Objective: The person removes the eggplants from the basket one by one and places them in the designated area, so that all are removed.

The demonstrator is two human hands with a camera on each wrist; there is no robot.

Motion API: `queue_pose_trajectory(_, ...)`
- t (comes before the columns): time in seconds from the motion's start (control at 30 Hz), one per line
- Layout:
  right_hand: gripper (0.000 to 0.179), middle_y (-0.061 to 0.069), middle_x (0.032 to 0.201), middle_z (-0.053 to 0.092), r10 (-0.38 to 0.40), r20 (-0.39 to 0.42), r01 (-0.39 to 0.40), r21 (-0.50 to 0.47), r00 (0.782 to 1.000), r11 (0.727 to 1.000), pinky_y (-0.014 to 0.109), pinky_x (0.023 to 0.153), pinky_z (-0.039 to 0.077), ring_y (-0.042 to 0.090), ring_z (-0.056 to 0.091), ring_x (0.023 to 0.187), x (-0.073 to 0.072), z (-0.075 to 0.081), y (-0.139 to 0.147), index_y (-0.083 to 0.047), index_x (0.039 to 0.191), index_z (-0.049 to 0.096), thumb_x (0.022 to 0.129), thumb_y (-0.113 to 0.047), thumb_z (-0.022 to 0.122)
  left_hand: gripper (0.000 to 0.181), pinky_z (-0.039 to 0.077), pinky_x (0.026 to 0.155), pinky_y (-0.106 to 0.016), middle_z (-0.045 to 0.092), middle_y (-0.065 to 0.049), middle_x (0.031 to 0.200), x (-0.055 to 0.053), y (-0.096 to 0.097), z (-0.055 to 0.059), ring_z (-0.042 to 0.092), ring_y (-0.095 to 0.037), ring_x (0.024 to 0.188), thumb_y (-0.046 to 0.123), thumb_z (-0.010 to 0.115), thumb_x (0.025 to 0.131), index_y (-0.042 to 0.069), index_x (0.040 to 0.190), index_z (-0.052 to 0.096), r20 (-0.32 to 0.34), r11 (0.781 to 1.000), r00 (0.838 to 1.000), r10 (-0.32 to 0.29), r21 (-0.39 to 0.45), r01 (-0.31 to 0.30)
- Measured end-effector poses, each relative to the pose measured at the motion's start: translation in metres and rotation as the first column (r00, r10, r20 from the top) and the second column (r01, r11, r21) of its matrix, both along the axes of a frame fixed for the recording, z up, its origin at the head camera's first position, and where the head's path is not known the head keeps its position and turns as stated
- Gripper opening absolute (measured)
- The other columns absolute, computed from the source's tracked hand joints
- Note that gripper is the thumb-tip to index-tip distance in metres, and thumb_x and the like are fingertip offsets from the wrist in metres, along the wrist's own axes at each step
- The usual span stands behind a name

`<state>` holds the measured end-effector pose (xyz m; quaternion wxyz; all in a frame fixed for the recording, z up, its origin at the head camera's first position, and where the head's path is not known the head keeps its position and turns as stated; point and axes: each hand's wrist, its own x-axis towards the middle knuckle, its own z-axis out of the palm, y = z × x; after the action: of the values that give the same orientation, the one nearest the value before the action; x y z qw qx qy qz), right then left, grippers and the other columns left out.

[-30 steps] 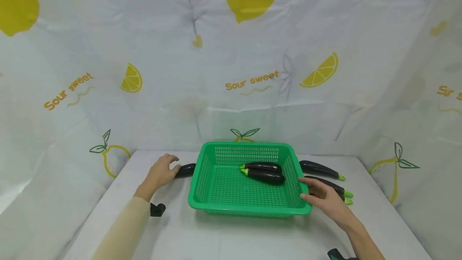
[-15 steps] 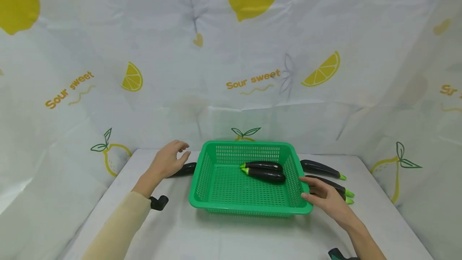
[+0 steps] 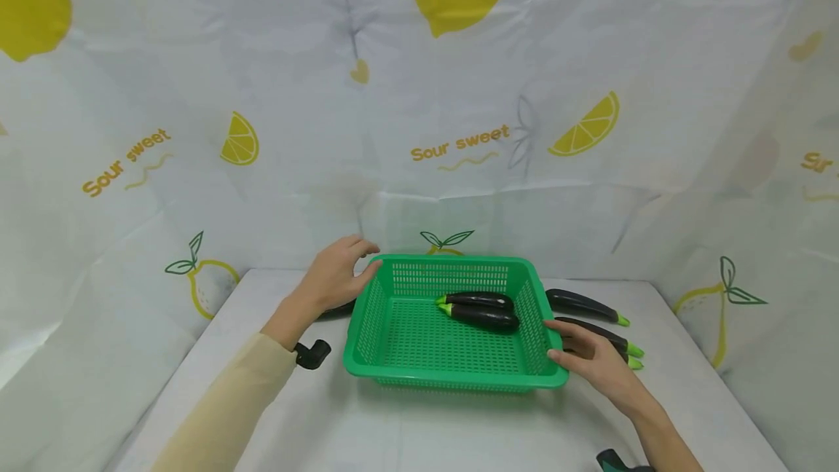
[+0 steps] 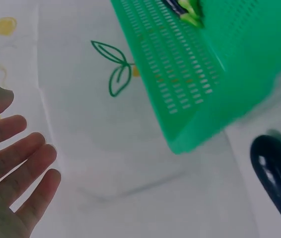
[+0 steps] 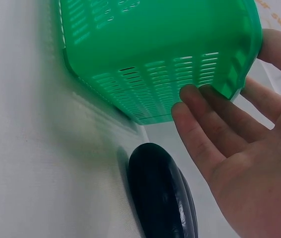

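Observation:
A green plastic basket (image 3: 452, 381) stands mid-table with two dark eggplants, a rear eggplant (image 3: 481, 301) and a front eggplant (image 3: 485, 318), lying side by side in its right half. My left hand (image 3: 336, 277) hovers by the basket's rear left corner, fingers spread and holding nothing. Under that hand lies another eggplant (image 3: 337, 310), partly hidden; the left wrist view shows the dark eggplant (image 4: 275, 173) apart from the palm. At the basket's right side my right hand (image 3: 596, 368) grips the rim, thumb over it, fingers against the outer wall (image 5: 165, 74).
Right of the basket lie several eggplants, among them a rear eggplant (image 3: 583, 304) and a middle eggplant (image 3: 612, 339), partly behind my right hand. A lemon-printed white sheet (image 3: 314, 130) hangs behind the white table (image 3: 406, 428). Black devices (image 3: 311, 354) sit at both wrists.
My left hand has lifted away from the left eggplant and moved right and back to the basket's rear left corner. The right hand stays on the rim; the basket has not moved.

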<state>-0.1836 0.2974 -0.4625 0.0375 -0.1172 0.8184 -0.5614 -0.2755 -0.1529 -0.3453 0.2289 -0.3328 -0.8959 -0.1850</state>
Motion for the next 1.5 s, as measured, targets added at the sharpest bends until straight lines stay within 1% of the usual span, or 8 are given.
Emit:
queue_pose_trajectory(0.33,0.057,0.025,0.136,0.058,-0.013,-0.004,0.013,-0.01,1.0,1.0,0.027,0.086,0.055,0.005,0.064,0.109,0.002,-0.001,0.002,-0.002,0.148,0.049,0.098,-0.018,0.07,0.023,0.054,0.083,-0.041,0.068,-0.008,0.111,-0.012,0.041,0.01,0.064,-0.027,0.1,0.022,0.064,0.101,0.008,0.118,0.07,0.03,0.997,0.997,-0.07,-0.009,0.071)
queue_pose_trajectory(0.6,0.056,0.027,0.134,0.058,0.009,-0.028,-0.01,-0.015,1.0,1.0,0.027,0.084,0.056,0.006,0.065,0.109,0.002,0.002,0.002,0.001,0.148,0.048,0.098,-0.015,0.069,0.023,0.053,0.087,-0.039,0.067,-0.006,0.114,-0.02,0.069,0.01,0.063,-0.022,0.103,0.024,0.064,0.102,0.01,0.12,0.069,0.065,0.996,0.994,-0.092,0.007,0.091)
queue_pose_trajectory(0.73,0.056,0.026,0.136,0.058,0.0,-0.024,0.0,-0.015,1.0,1.0,0.027,0.085,0.056,0.006,0.064,0.11,0.002,0.004,0.002,0.0,0.148,0.049,0.098,-0.015,0.069,0.025,0.053,0.087,-0.04,0.066,-0.007,0.116,-0.026,0.08,0.006,0.063,-0.025,0.105,0.026,0.062,0.103,0.011,0.121,0.069,0.112,0.995,0.989,-0.095,0.013,0.094)
queue_pose_trajectory(0.87,0.056,0.025,0.136,0.058,-0.01,-0.02,0.01,-0.008,1.0,1.0,0.026,0.085,0.055,0.006,0.064,0.11,0.002,0.005,0.001,-0.001,0.148,0.049,0.098,-0.016,0.069,0.028,0.053,0.088,-0.041,0.065,-0.009,0.118,-0.033,0.091,-0.003,0.063,-0.027,0.107,0.027,0.06,0.103,0.009,0.123,0.068,0.17,0.995,0.98,-0.104,0.027,0.1)
queue_pose_trajectory(1.03,0.057,0.026,0.136,0.058,-0.005,-0.003,0.005,-0.018,1.0,1.0,0.026,0.086,0.055,0.007,0.064,0.11,0.002,0.004,0.001,-0.001,0.148,0.048,0.098,-0.016,0.069,0.033,0.052,0.092,-0.042,0.065,-0.012,0.12,-0.043,0.102,-0.02,0.062,-0.026,0.11,0.03,0.058,0.104,0.007,0.127,0.066,0.247,0.993,0.961,-0.12,0.032,0.116)
queue_pose_trajectory(1.3,0.059,0.027,0.138,0.056,0.016,0.021,-0.015,-0.039,1.0,0.999,0.027,0.086,0.056,0.007,0.064,0.11,0.002,0.001,0.001,0.0,0.15,0.046,0.098,-0.017,0.069,0.037,0.051,0.095,-0.042,0.062,-0.006,0.129,-0.049,0.119,-0.044,0.06,-0.022,0.117,0.037,0.056,0.105,0.014,0.133,0.062,0.357,0.99,0.933,-0.052,-0.103,0.095)
queue_pose_trajectory(1.4,0.058,0.027,0.138,0.056,0.012,0.013,-0.012,-0.036,1.0,0.999,0.027,0.086,0.056,0.007,0.064,0.11,0.001,0.001,0.001,0.0,0.149,0.047,0.098,-0.017,0.069,0.039,0.05,0.098,-0.043,0.06,-0.006,0.133,-0.05,0.125,-0.05,0.059,-0.022,0.12,0.038,0.055,0.105,0.015,0.135,0.061,0.401,0.985,0.915,-0.043,-0.135,0.106)
queue_pose_trajectory(1.5,0.058,0.028,0.137,0.056,0.003,0.008,-0.003,-0.034,1.0,0.999,0.027,0.086,0.056,0.007,0.064,0.11,0.001,0.002,0.001,0.001,0.149,0.047,0.098,-0.016,0.07,0.042,0.049,0.1,-0.044,0.058,-0.006,0.135,-0.051,0.132,-0.057,0.058,-0.022,0.123,0.042,0.054,0.105,0.015,0.138,0.059,0.454,0.98,0.89,-0.049,-0.151,0.131)
